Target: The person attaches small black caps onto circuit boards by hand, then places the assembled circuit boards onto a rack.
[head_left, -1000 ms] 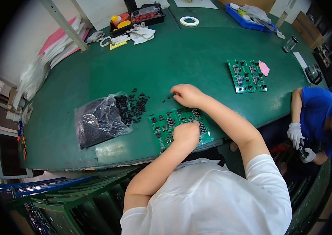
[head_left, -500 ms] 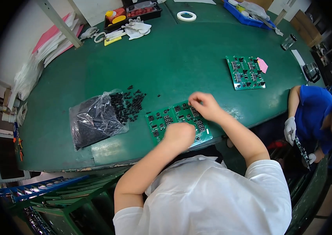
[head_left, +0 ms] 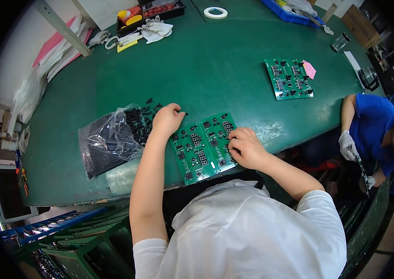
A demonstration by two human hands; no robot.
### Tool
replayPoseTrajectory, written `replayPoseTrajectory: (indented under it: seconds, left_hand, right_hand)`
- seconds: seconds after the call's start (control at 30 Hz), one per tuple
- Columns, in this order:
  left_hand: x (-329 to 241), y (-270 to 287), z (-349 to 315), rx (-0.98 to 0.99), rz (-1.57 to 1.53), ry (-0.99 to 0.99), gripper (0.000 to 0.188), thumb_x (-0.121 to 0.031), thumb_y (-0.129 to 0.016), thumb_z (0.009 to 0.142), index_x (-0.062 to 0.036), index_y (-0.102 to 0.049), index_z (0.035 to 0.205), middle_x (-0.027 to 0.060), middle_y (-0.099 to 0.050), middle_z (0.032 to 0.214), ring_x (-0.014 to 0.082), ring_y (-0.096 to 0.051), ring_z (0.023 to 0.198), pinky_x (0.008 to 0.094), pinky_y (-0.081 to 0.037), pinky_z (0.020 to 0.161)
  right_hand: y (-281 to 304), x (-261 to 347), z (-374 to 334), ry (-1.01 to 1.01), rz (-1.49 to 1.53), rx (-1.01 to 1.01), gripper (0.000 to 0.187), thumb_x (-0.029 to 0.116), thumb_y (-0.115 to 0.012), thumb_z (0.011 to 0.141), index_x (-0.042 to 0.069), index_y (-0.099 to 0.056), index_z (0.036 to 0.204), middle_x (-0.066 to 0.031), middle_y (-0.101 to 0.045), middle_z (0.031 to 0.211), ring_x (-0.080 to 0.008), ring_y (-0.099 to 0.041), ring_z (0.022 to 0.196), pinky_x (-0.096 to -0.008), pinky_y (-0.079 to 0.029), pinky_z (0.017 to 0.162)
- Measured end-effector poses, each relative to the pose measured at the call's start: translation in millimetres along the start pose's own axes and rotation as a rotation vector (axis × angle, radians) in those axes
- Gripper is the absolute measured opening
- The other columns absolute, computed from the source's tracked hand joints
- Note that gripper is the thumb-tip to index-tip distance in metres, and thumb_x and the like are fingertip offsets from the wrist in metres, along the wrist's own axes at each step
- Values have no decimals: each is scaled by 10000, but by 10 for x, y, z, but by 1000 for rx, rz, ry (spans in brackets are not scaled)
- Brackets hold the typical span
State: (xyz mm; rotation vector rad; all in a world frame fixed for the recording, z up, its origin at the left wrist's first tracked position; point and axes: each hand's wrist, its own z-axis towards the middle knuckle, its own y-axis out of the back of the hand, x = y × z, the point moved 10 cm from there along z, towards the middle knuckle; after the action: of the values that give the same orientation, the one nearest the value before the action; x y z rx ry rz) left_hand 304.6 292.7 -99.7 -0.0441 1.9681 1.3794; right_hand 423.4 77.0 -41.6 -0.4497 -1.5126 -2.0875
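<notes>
A green circuit board [head_left: 210, 148] with black buttons and digit displays lies before me near the table's front edge. My left hand [head_left: 167, 122] is at its far left corner, thumb and forefinger closing on a lone small black part [head_left: 187, 113]. My right hand [head_left: 249, 149] rests over the board's right side, fingers curled down onto it; what they may hold is hidden. Left of the board, a clear plastic bag [head_left: 106, 144] full of black parts lies on its side, with loose black parts [head_left: 147, 114] spilled at its mouth, partly behind my left hand.
A second circuit board [head_left: 290, 80] with a pink paper piece [head_left: 309, 69] lies farther right. Toward the back are a tape roll [head_left: 215, 13], white gloves [head_left: 155, 30], a black tray [head_left: 163, 11] and a blue bin [head_left: 294, 16]. A gloved co-worker [head_left: 373, 125] holds a board at right.
My left hand has moved from the board to the lone black part beside the loose ones. My right hand has come down from the board's far edge to its right side.
</notes>
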Motion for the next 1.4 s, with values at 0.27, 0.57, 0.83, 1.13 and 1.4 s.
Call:
replayPoseTrajectory:
  seconds: [0.27,0.57,0.83,1.13,1.4]
  left_hand:
    - [-155,-170,72,-15,186,-158,138,-154,-651,761,-64,-629,863,96,-628,773,266,-616,772,391,-490,696]
    - [-1420,-269,-1170,95,-173,-692,83,-101,-624,761,-29,-613,800,108,-609,751,293,-597,735,392,-474,664]
    - [-1692,-774,-1663,102,116,-962,66,-129,-667,725,-89,-615,722,40,-550,704,218,-539,762,366,-373,742]
    - [-1662,-789,-1785,-59,231,-968,97,-169,-586,719,-103,-549,659,49,-519,723,215,-530,776,374,-386,727]
    - [-1520,-740,-2041,-235,282,-976,257,-175,-555,731,-46,-578,953,92,-543,910,222,-523,883,352,-405,805]
  right_hand:
    - [-21,136,54,86,-130,-10,39,78,-641,675,59,-610,688,-77,-568,923,-282,-524,949,-423,-386,857]
    - [378,-604,-270,-231,242,-400,48,35,-633,762,38,-613,805,-99,-601,903,-276,-553,908,-364,-434,800]
    - [381,-626,-420,-191,199,-426,37,55,-622,776,29,-596,779,-103,-600,861,-286,-556,851,-380,-432,766]
    - [304,-731,-534,-221,188,-446,34,36,-621,766,25,-594,785,-115,-613,847,-297,-575,837,-382,-443,758]
    - [203,-715,-467,-215,167,-382,38,20,-621,764,12,-595,789,-116,-609,849,-287,-568,840,-369,-442,758]
